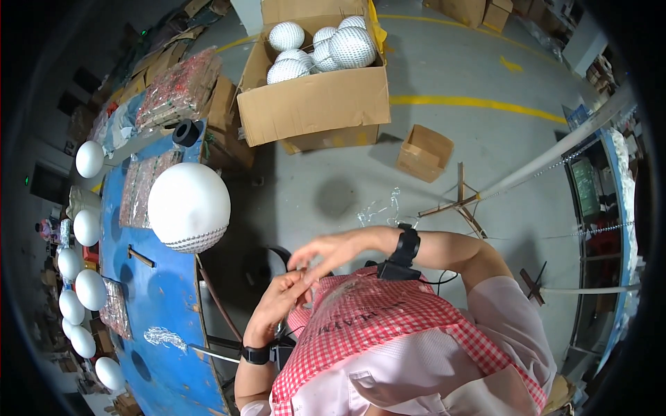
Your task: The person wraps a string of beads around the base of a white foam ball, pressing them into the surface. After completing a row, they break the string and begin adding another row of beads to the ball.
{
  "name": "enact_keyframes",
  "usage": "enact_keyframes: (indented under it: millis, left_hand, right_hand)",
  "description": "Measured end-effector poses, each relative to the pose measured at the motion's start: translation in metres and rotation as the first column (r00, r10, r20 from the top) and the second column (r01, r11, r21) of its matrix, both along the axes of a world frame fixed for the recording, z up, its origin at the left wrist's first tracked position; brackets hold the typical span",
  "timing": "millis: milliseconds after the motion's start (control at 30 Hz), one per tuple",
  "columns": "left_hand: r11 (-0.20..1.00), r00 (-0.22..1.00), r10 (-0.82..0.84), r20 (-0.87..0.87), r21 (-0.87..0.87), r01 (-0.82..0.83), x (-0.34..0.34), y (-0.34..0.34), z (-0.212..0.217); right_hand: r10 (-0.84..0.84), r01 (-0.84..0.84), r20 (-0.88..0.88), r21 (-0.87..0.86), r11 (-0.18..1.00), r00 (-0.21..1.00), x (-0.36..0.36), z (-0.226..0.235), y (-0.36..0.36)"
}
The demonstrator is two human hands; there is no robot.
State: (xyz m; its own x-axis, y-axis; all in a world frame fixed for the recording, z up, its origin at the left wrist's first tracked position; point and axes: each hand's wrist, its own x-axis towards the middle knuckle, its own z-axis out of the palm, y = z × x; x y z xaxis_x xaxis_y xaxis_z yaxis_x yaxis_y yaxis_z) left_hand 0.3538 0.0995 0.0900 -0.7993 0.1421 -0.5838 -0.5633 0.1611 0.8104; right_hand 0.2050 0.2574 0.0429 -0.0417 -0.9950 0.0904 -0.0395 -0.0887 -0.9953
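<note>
In front of the red-checked apron [381, 301], my two hands meet. My left hand [279, 303] is closed, its fingers curled together; whatever they hold is too small to make out. My right hand [331, 251] reaches over from the right with fingers stretched and apart, its thumb side against the left fingers. Up and to the left, a large white ball [189, 201] hangs beside the blue table, apart from both hands. Rows of silvery beads [198, 240] ring its lower part; the upper part is bare and smooth.
On the blue table [163, 295] lie clear-wrapped packs [142, 187], a black tape roll [186, 132] and a shiny bead strand [165, 338]. Several plain white balls [90, 290] hang beyond it. A carton [316, 104] holds beaded balls. A smaller box [424, 152] and metal stand [458, 201] occupy the floor.
</note>
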Motion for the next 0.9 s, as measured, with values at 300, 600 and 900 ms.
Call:
enact_keyframes:
  millis: [300,600,900]
  left_hand:
    - [0.989,0.996,0.085,0.031,-0.121,-0.081,0.031,-0.034,0.008]
    - [0.950,0.960,0.251,-0.126,-0.156,-0.269,0.077,-0.080,0.034]
    - [0.864,0.898,0.405,-0.172,-0.250,-0.437,0.086,-0.124,0.049]
  right_hand:
    - [-0.175,0.173,-0.026,0.347,0.922,0.984,-0.027,0.021,0.017]
    - [-0.484,0.463,-0.011,0.314,0.829,0.875,-0.050,0.007,0.010]
    - [-0.666,0.624,0.007,0.340,0.703,0.746,-0.074,-0.017,-0.002]
